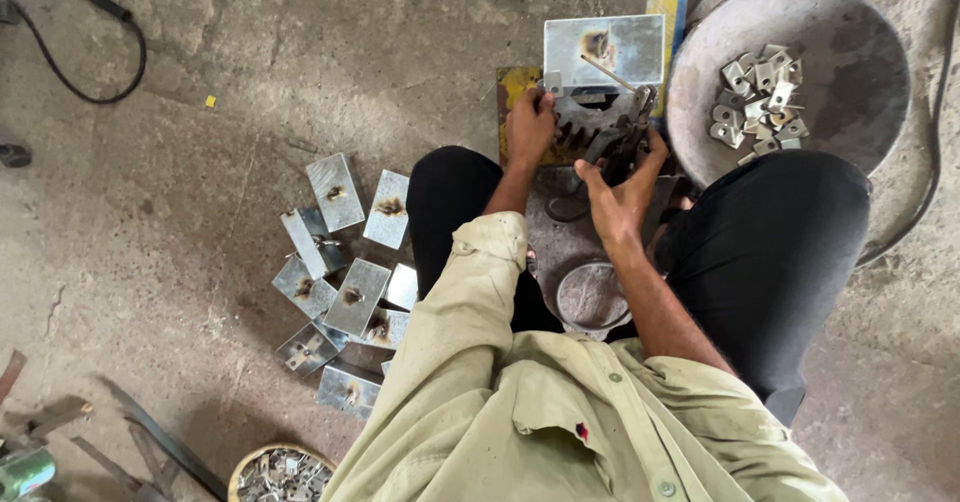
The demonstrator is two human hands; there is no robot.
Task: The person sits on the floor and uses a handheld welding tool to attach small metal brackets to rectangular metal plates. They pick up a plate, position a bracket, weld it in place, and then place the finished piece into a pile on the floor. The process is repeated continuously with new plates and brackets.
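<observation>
I sit on the floor with my knees apart. A square grey metal plate [604, 50] with a burn mark lies ahead of me on a worn metal work block [520, 87]. My left hand [530, 127] presses a small metal bracket [553, 83] against the plate's near left corner. My right hand [625, 187] grips a dark welding electrode holder [628, 137], whose thin rod [605, 70] points up onto the plate.
A large round metal pan [860, 82] at the right holds several small brackets [760, 97]. Several welded plates [345, 272] lie piled at my left. A bowl of small parts [280, 474] sits at the bottom left. A black cable [100, 52] runs at the top left.
</observation>
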